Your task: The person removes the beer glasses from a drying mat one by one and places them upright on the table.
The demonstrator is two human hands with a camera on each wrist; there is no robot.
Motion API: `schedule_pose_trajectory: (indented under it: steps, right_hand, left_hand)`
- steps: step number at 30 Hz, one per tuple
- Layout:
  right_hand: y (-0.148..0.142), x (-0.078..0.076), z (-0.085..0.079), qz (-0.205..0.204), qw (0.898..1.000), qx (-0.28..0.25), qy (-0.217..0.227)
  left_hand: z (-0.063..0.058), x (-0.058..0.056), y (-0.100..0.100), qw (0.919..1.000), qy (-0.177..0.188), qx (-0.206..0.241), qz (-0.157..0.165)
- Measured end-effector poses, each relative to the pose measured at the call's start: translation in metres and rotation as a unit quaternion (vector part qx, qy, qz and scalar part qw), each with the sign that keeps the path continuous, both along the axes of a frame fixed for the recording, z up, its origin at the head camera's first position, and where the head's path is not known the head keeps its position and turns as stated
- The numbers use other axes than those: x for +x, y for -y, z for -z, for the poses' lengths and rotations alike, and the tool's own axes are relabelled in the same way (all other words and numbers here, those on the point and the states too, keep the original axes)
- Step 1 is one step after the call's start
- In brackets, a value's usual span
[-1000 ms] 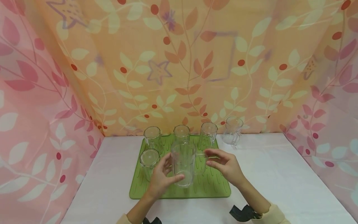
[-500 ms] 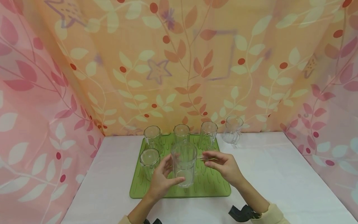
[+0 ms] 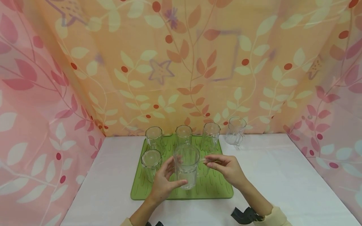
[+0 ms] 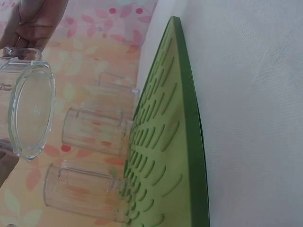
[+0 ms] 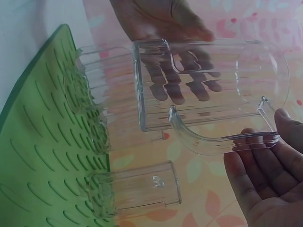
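Observation:
A clear glass mug [image 3: 186, 171] is held above the green ridged mat [image 3: 216, 188], its rim upward and tilted a little toward me in the head view. My left hand [image 3: 164, 182] grips its body from the left, thumb in front and fingers behind, showing through the glass in the right wrist view. My right hand [image 3: 227, 168] pinches the mug's handle [image 5: 208, 139] between thumb and fingers near its upper end. The mug's base [image 4: 35, 111] faces the left wrist view, apart from the mat.
Several glass mugs stand on the mat: one at front left [image 3: 151, 163], others along the back, including a middle one [image 3: 183, 135] and a right one [image 3: 211, 135]. Another mug [image 3: 236, 130] stands on the white tablecloth [image 3: 268, 163], back right. Patterned cloth [image 3: 192, 62] hangs behind.
The held mug has tipped slightly, so its opening shows more. My right fingers have shifted a little left and down with the handle. My left hand has barely moved.

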State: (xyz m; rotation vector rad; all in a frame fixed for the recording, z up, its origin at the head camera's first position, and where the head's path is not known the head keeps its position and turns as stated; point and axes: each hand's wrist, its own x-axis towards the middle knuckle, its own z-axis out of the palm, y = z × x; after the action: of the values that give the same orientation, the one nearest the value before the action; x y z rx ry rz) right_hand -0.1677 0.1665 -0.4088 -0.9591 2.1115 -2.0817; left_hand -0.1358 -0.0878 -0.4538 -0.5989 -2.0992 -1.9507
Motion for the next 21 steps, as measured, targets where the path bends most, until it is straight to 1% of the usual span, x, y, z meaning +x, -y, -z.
schedule_pose_trajectory:
  steps: [10, 21]
  right_hand:
    - [-0.0016, -0.001, 0.0013, 0.011, 0.999, 0.031, 0.005]
    - [-0.0013, 0.0001, 0.0042, 0.016, 0.999, 0.025, 0.018]
  left_hand:
    - [0.0012, 0.002, -0.0017, 0.9999, 0.008, -0.002, -0.007]
    - [0.0045, 0.0017, -0.0043, 0.9999, 0.009, 0.001, -0.009]
